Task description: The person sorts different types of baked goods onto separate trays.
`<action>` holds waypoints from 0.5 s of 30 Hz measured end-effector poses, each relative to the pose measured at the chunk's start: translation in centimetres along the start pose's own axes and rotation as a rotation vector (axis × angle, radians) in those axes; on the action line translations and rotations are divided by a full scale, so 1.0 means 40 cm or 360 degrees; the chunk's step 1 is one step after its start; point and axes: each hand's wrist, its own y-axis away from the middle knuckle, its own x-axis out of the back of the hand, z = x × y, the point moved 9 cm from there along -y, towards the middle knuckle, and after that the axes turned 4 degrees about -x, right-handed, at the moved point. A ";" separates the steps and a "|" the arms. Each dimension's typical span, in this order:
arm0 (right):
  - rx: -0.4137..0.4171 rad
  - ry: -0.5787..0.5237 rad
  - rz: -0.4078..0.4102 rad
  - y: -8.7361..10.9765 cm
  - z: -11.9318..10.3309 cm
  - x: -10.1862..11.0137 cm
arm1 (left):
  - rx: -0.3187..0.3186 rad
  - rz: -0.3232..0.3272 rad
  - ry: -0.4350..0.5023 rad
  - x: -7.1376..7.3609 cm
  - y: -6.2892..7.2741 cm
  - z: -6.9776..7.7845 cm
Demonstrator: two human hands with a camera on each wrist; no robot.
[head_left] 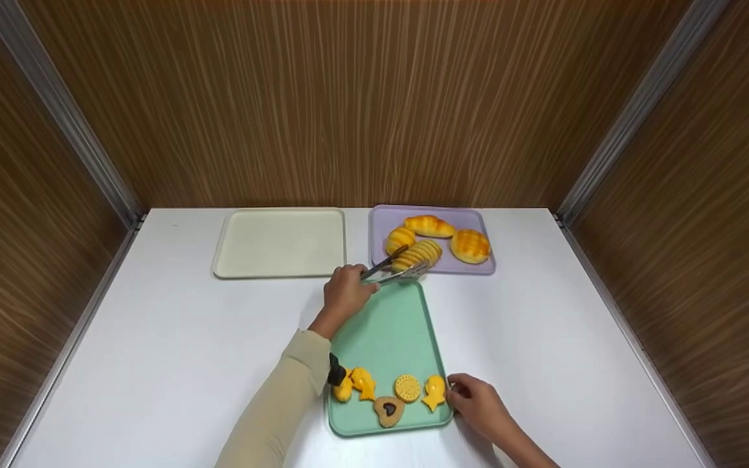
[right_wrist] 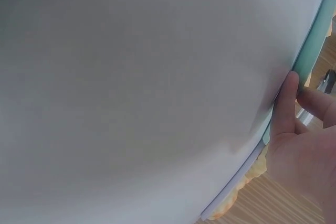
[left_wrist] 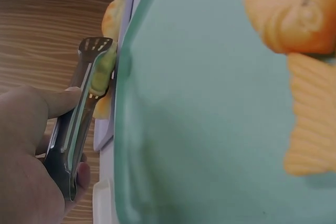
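My left hand [head_left: 346, 292] grips metal tongs [left_wrist: 75, 124] over the far end of the green tray [head_left: 391, 331]. The tongs' two ends lie on either side of a ridged, striped bread roll [head_left: 422, 253] at the front edge of the purple tray [head_left: 389, 220]. My right hand [head_left: 480, 404] pinches the green tray's right rim near its front corner, thumb and fingers at the edge in the right wrist view. At the near end of that tray lie a heart-shaped cookie [head_left: 389, 411], a round cracker [head_left: 407, 388] and fish-shaped pieces [head_left: 435, 391].
Three other breads share the purple tray: a round bun [head_left: 471, 246], a long roll [head_left: 429, 226] and a small roll [head_left: 400, 240]. A cream tray [head_left: 280, 244] stands at the back left. Wood-patterned walls [head_left: 348, 104] enclose the white table [head_left: 173, 344].
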 end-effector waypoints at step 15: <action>-0.0028 -0.0002 -0.0011 -0.003 0.006 -0.003 | 0.0052 -0.0013 0.0025 -0.026 -0.083 -0.009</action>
